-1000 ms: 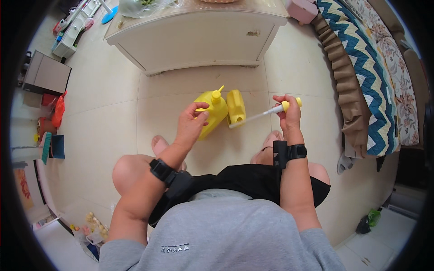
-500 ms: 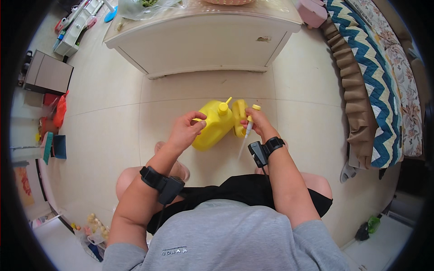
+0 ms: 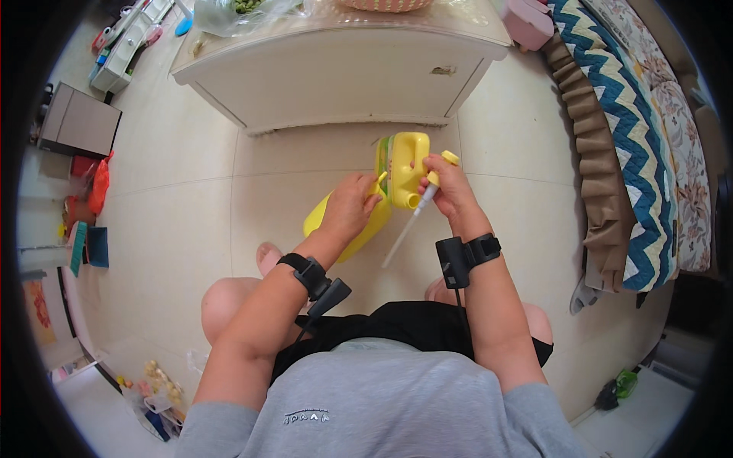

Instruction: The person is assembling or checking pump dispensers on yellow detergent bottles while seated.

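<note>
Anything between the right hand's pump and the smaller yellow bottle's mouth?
Nothing visible: the pump in the right hand sits just right of the mouth of the smaller yellow bottle. The larger yellow jug, under the left hand, is further left.

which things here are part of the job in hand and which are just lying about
Part of the job:
- white-and-yellow pump
- larger yellow jug
- smaller yellow jug

Just lying about:
- red bag
- green bag
- zigzag quilt
- pink basket
</note>
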Available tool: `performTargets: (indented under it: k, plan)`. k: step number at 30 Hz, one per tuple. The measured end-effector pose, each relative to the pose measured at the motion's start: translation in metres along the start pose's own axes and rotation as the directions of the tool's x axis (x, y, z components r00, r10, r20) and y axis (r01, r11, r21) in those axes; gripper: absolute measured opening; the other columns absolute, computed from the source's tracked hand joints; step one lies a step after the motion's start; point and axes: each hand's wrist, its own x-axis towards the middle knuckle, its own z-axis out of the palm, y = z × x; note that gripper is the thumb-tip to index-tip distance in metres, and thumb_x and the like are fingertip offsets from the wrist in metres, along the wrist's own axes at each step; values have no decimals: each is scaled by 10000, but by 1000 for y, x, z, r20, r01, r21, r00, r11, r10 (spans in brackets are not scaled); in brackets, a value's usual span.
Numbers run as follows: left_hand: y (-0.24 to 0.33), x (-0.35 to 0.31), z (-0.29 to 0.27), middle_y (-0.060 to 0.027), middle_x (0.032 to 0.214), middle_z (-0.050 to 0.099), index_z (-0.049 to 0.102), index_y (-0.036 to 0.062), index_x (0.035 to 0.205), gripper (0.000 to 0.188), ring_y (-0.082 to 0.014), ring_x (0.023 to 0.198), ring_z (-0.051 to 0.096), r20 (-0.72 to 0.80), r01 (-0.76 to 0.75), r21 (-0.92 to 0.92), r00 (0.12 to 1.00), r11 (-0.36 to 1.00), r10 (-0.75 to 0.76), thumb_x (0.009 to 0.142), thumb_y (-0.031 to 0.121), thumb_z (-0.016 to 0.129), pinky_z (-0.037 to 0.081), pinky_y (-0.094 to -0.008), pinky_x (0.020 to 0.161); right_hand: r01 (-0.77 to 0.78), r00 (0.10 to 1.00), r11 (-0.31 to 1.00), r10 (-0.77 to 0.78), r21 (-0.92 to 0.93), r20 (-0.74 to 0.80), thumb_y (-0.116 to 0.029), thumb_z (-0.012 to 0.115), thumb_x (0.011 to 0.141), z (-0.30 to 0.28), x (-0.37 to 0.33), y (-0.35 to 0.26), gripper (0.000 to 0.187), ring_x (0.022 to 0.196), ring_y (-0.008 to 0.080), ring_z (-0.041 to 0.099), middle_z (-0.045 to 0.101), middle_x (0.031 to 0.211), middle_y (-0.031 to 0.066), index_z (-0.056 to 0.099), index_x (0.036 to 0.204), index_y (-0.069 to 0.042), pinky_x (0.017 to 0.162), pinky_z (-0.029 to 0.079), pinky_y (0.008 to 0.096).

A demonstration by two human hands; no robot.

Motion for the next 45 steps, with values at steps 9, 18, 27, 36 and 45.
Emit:
performTargets:
  k: [9, 18, 27, 36, 45]
  plan:
    - [-4, 8, -12, -140, 1111, 580, 589, 47, 1075, 293, -335, 1021, 545, 26, -222, 4, 975, 975, 222, 785, 50, 639, 446, -405, 886, -13, 981, 922, 87, 387, -175, -102, 494, 869, 15, 1, -4, 187, 657, 161, 524, 526, 875, 113, 494, 1022, 6, 578, 513, 313]
    - [37, 47, -2, -123, 986, 628, 639, 66, 998, 243, -321, 949, 565, 161, -264, 62, 954, 962, 252, 763, 122, 661, 462, -403, 811, -6, 961, 790, 173, 613, -213, -72, 534, 850, 16, -21, 8, 306, 817, 214, 566, 518, 979, 130, 424, 1127, -4, 693, 522, 326]
    - [30, 65, 27, -112, 899, 617, 668, 59, 927, 216, -307, 896, 575, 194, -321, 75, 933, 944, 302, 738, 163, 661, 471, -401, 762, 19, 983, 690, 118, 723, -138, -43, 538, 840, 4, -33, 26, 298, 828, 234, 588, 550, 984, 151, 443, 1116, 18, 719, 536, 321]
    - [16, 68, 39, -148, 995, 568, 603, 33, 982, 290, -329, 951, 543, 230, -216, -109, 944, 970, 236, 755, 206, 659, 450, -380, 828, 43, 996, 795, 16, 605, -92, -44, 546, 846, 4, -43, 20, 254, 816, 238, 595, 578, 975, 141, 489, 1083, 27, 715, 538, 329]
    - [3, 88, 30, -177, 991, 538, 556, 18, 996, 319, -335, 973, 518, 252, -180, -183, 942, 966, 223, 723, 164, 631, 436, -376, 846, 432, 890, 902, -429, -18, -153, -83, 543, 855, 1, -102, -68, 208, 811, 194, 598, 593, 1049, 96, 584, 1049, -20, 704, 522, 312]
